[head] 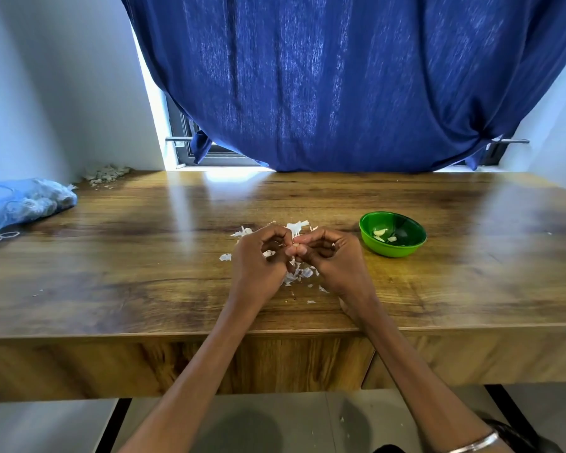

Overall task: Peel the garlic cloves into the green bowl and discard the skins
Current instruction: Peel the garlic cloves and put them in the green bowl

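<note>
At the table's near middle, left hand and right hand together pinch one garlic clove over scattered skins; right, one green bowl holds about three peeled cloves.

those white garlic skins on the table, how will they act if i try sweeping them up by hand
The garlic skins look thin, torn and papery, so they are probably very light and floppy. They lie in many scattered flakes on a glossy table, so they would likely slide and drift apart rather than move as one pile. Small bits may cling to fingers.
</note>
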